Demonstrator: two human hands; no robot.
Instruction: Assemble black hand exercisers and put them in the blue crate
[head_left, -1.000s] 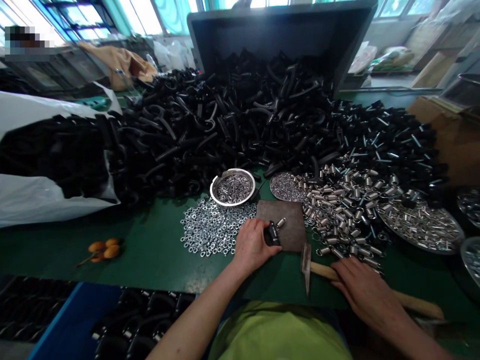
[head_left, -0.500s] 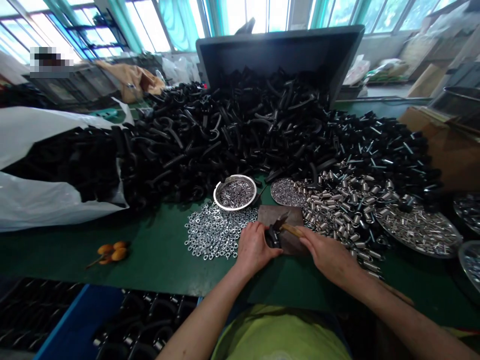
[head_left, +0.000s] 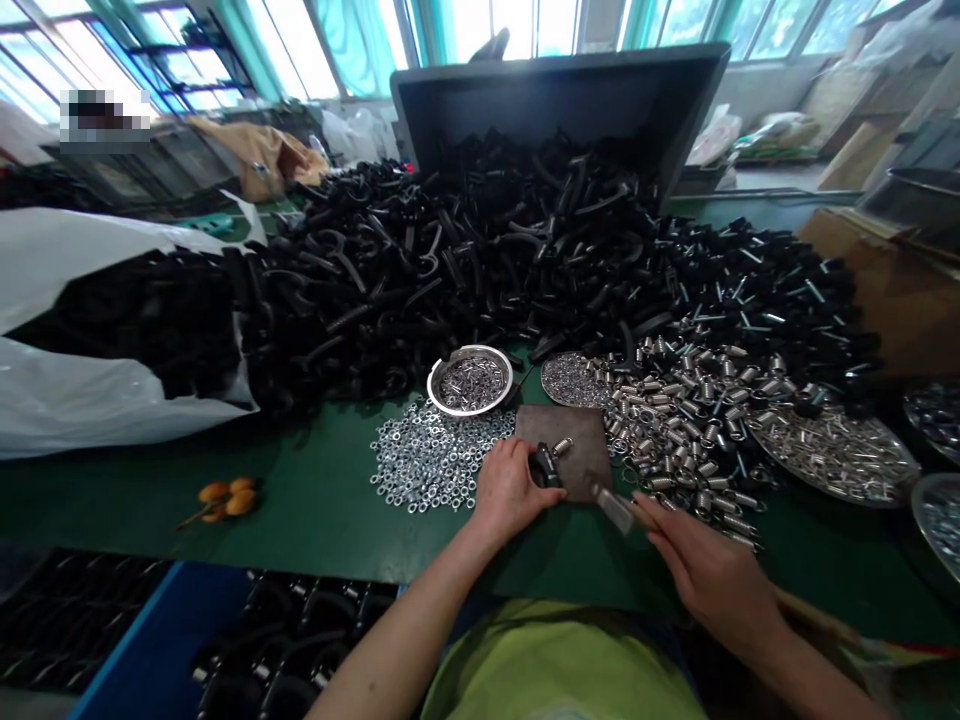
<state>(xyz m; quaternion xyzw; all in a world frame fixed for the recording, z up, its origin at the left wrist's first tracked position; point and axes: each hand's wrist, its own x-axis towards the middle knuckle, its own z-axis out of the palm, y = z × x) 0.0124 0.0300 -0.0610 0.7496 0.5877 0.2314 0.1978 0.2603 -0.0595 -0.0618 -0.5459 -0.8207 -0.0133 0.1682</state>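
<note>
My left hand (head_left: 510, 490) is closed on a small black plastic part (head_left: 547, 468), keeping it down against a flat metal plate (head_left: 589, 436). A coil spring (head_left: 562, 447) sticks out beside that part over the plate; whether it is joined to it I cannot tell. In my right hand (head_left: 709, 565) is the wooden handle of a hammer (head_left: 615, 510). Its blurred head hangs over the plate's lower right corner, apart from the black part. Loose nuts (head_left: 420, 465) lie just left of my left hand, and coil springs (head_left: 686, 435) are heaped right of the plate.
Behind the plate stand a metal bowl of small pins (head_left: 474, 400) and a dish of tiny parts (head_left: 570, 380). A big heap of black parts (head_left: 450, 260) spills from a grey bin (head_left: 559, 85). Orange fruits (head_left: 227, 497) lie left; a blue crate (head_left: 142, 640) sits below.
My right hand has drawn the hammer away from the black part, toward the right and nearer to me. The coil spring now shows plainly. My left hand has stayed in place.
</note>
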